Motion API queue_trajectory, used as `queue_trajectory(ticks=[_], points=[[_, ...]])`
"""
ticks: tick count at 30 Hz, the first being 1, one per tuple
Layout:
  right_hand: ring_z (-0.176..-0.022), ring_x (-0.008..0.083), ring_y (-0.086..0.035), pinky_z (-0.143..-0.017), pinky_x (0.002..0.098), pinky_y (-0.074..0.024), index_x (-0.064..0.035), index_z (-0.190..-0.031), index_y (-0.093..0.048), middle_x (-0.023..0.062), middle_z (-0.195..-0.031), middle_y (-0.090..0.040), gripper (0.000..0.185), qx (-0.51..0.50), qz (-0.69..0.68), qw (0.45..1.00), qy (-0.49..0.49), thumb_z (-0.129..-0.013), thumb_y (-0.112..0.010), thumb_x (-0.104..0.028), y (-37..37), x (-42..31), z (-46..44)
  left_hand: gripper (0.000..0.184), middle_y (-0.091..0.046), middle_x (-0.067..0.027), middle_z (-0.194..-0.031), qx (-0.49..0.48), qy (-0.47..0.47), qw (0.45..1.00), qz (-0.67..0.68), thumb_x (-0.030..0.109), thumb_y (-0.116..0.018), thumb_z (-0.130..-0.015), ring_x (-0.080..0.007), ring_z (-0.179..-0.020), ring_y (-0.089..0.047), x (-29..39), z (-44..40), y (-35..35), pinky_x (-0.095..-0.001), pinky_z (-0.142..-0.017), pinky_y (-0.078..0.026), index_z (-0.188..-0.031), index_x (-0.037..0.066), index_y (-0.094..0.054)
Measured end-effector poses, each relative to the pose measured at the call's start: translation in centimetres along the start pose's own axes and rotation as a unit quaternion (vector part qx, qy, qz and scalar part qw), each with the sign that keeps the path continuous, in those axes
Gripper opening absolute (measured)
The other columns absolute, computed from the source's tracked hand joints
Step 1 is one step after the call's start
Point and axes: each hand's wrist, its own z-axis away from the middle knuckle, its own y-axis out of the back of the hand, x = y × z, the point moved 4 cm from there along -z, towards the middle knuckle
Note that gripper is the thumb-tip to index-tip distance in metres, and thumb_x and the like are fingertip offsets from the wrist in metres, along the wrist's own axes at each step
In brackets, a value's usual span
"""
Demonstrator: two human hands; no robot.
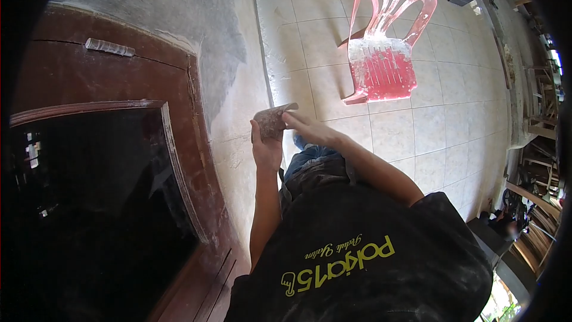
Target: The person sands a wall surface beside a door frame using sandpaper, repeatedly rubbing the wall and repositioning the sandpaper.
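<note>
A curled, mottled brown piece of sandpaper (pixel 271 124) is held between my two hands, in front of my waist. My left hand (pixel 267 150) grips it from below, with the thumb up along one side. At its other edge, the fingers of my right hand (pixel 307 128) are pinched on the sheet, whose far end curls upward. Both hands are close to the bottom of the grey wall, apart from the brown wooden frame.
To the left is the brown wooden frame (pixel 205 173) with dark glass (pixel 95 191); a pale ribbed cylinder (pixel 110 47) is on it. A dusty red plastic chair (pixel 387 71) stands on the tiled floor (pixel 390 128). Wood pieces (pixel 539 226) are stacked at far right.
</note>
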Motion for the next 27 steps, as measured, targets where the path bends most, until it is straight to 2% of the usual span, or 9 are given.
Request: queue_trajectory(ticks=[4, 5, 7, 11, 17, 20, 21, 24, 27], points=[[-0.106, 0.0176, -0.057, -0.091, 0.0323, -0.0473, 0.0054, -0.125, -0.049, 0.0126, -0.112, -0.063, 0.049, 0.011, -0.024, 1.0, 0.014, -0.096, -0.055, -0.034, -2.0, -3.1, -0.4, 0.044, -0.06, -0.0116, -0.12, 0.07, 0.041, 0.993, -0.082, 0.037, -0.051, -0.098, -0.023, -0.112, -0.057, -0.5, 0.9, 0.3, -0.0399, -0.097, -0.046, -0.127, 0.004, -0.05], [-0.104, 0.017, -0.058, -0.09, 0.0315, -0.0478, 0.0056, -0.123, -0.05, 0.0126, -0.111, -0.063, 0.046, 0.023, -0.069, 0.997, 0.02, -0.095, -0.057, -0.03, -2.0, -2.3, -1.0, 0.044, -0.056, -0.0087, -0.128, 0.06, 0.051, 0.988, -0.129, 0.035, -0.048, -0.1, -0.023, -0.118, -0.054, -0.6, 1.1, 1.0, -0.0458, -0.103, -0.039, -0.134, 0.009, -0.044], [-0.098, 0.0153, -0.061, -0.087, 0.0292, -0.0497, 0.0059, -0.12, -0.053, 0.0115, -0.108, -0.064, 0.038, 0.06, -0.137, 0.988, 0.036, -0.094, -0.06, -0.021, -1.7, -1.7, -1.6, 0.042, -0.059, -0.0103, -0.122, 0.062, 0.056, 0.983, -0.164, 0.028, -0.055, -0.097, -0.0236, -0.112, -0.058, -0.3, 1.8, 0.4, -0.042, -0.097, -0.046, -0.131, 0.006, -0.046], [-0.096, 0.018, -0.062, -0.086, 0.0313, -0.0495, 0.0063, -0.118, -0.056, 0.0116, -0.106, -0.065, 0.037, 0.07, -0.206, 0.976, 0.016, -0.094, -0.059, -0.022, -0.4, -0.1, -2.7, 0.038, -0.058, -0.0126, -0.121, 0.049, 0.05, 0.975, -0.211, 0.017, -0.057, -0.096, -0.0232, -0.105, -0.063, -0.8, 1.8, 2.0, -0.0379, -0.093, -0.052, -0.129, 0.005, -0.044], [-0.109, 0.0242, -0.057, -0.089, 0.0359, -0.0485, 0.0051, -0.136, -0.039, 0.0173, -0.121, -0.055, 0.056, 0.091, -0.43, 0.896, -0.067, -0.093, -0.059, -0.025, 1.8, 3.2, -3.6, 0.043, -0.055, -0.0146, -0.121, 0.073, 0.017, 0.972, -0.221, 0.011, -0.054, -0.096, -0.0242, -0.106, -0.062, 0.1, 1.5, 1.1, -0.0356, -0.092, -0.054, -0.135, 0.007, -0.034], [-0.115, 0.0292, -0.052, -0.095, 0.0396, -0.0449, 0.0028, -0.143, -0.028, 0.0217, -0.127, -0.048, 0.064, 0.331, -0.023, 0.943, -0.034, -0.093, -0.057, -0.025, 4.9, 4.0, -2.9, 0.045, -0.054, -0.0151, -0.121, 0.097, 0.019, 0.96, -0.262, 0.008, -0.053, -0.096, -0.0256, -0.102, -0.063, 1.0, 1.0, 0.7, -0.0372, -0.089, -0.055, -0.136, 0.008, -0.033], [-0.113, 0.0344, -0.052, -0.096, 0.0429, -0.0421, 0.0012, -0.136, -0.04, 0.0227, -0.116, -0.052, 0.051, 0.384, 0.049, 0.922, 0.031, -0.092, -0.056, -0.02, 5.2, 2.4, -1.9, 0.046, -0.053, -0.0147, -0.121, 0.108, 0.026, 0.954, -0.28, 0.008, -0.053, -0.095, -0.0258, -0.103, -0.062, 1.2, 0.8, 0.2, -0.0383, -0.089, -0.055, -0.136, 0.009, -0.033], [-0.113, 0.0362, -0.05, -0.094, 0.0451, -0.0414, -0.0019, -0.123, -0.051, 0.0203, -0.109, -0.054, 0.037, 0.275, 0.241, 0.909, 0.198, -0.089, -0.058, -0.014, 4.4, 2.0, -1.1, 0.042, -0.052, -0.0169, -0.12, 0.183, 0.016, 0.941, -0.285, 0.008, -0.053, -0.095, -0.0274, -0.103, -0.062, 1.7, 0.3, -0.1, -0.0412, -0.09, -0.056, -0.133, 0.002, -0.035], [-0.093, 0.0331, -0.059, -0.081, 0.0401, -0.0473, -0.0024, -0.114, -0.056, 0.0156, -0.097, -0.058, 0.028, 0.154, 0.176, 0.954, 0.188, -0.087, -0.06, -0.011, 1.5, 0.8, 0.6, 0.036, -0.052, -0.0174, -0.12, 0.23, 0.029, 0.951, -0.204, 0.01, -0.052, -0.096, -0.0268, -0.106, -0.06, 1.6, 0.0, 0.4, -0.041, -0.094, -0.054, -0.128, -0.002, -0.042]])
